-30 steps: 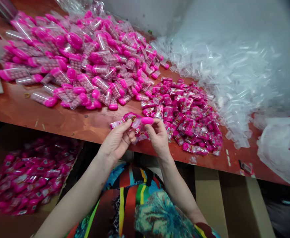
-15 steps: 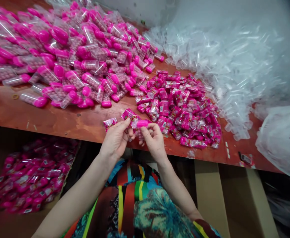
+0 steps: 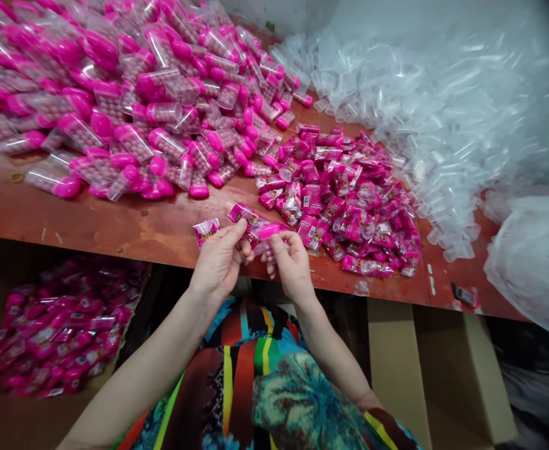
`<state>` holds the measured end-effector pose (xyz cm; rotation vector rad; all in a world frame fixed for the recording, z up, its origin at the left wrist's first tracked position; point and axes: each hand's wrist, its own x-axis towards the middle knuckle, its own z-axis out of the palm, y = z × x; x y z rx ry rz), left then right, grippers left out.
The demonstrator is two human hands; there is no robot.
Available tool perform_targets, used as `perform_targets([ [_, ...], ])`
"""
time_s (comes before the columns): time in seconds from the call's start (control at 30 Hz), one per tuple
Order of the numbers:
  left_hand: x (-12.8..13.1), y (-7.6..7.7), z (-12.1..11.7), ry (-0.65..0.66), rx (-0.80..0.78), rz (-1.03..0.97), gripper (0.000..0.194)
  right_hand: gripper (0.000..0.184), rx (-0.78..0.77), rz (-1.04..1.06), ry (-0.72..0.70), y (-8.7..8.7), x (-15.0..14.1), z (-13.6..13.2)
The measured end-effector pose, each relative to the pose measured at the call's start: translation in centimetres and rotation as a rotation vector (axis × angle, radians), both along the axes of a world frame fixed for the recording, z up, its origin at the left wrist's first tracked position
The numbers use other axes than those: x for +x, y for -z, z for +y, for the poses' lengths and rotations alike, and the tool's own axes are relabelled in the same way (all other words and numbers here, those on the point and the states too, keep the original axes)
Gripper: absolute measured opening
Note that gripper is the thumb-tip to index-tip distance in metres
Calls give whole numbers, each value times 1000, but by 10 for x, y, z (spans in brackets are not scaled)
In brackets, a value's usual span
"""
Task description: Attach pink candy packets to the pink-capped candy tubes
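Observation:
My left hand (image 3: pixel 222 259) is closed, its thumb and fingers pinching a shiny pink printed wrapper (image 3: pixel 251 217). In my right hand (image 3: pixel 293 265) is a clear tube of small pink balls with a bright pink cap (image 3: pixel 269 231), gripped between thumb and fingers. The tube lies close against the wrapper, between both hands; whether its end is inside cannot be made out. Another pink wrapper (image 3: pixel 206 231) lies on the table just beyond my left hand. Wrapped pink packets (image 3: pixel 335 206) are heaped to the right of my hands.
A large pile of pink-capped tubes (image 3: pixel 129 112) covers the table's left back. Clear empty tubes (image 3: pixel 419 125) are heaped at the right, beside a white plastic bag (image 3: pixel 532 256). Below the reddish table (image 3: pixel 162 231), a box holds pink packets (image 3: pixel 63 331); a cardboard box (image 3: pixel 462 375) stands lower right.
The capped tube has tilted slightly between my hands, and the wrapper shows a little more. Both hands stay nearly in place. The view has shifted a little.

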<state>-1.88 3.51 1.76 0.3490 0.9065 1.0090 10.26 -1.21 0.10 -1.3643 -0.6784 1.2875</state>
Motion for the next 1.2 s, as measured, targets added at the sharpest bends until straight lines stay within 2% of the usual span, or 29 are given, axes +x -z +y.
perform_targets([
  [0.13, 0, 2, 1, 17, -3, -2, 32, 36, -18, 10, -50, -1, -4, 0],
  [0.27, -1, 2, 0, 25, -2, 21, 29, 35, -6, -54, 22, -1, -2, 2],
  [0.4, -1, 1, 0, 48, 15, 27, 29, 35, -13, -26, -51, -3, -2, 3],
  [0.67, 0, -2, -3, 254, 12, 23, 45, 35, 11, 55, -106, 4, -4, 5],
  [0.8, 3, 0, -6, 282, 6, 18, 41, 30, 88, -200, -77, 8, -4, 2],
  [0.87, 3, 1, -6, 256, -4, -1, 36, 34, 137, -264, -97, 8, -3, -2],
  [0.97, 1, 1, -5, 214, 2, -62, 31, 44, 151, -100, -213, 6, 2, -7],
  [1.03, -1, 2, -4, 247, 26, -82, 31, 44, 109, 39, -280, 4, 6, -10],
  [1.13, -3, 3, -6, 329, 66, -54, 35, 44, 48, 209, -296, 3, 10, -12],
  [1.2, -3, 3, -8, 343, 92, -15, 38, 44, 55, 200, -271, 3, 9, -13],
])
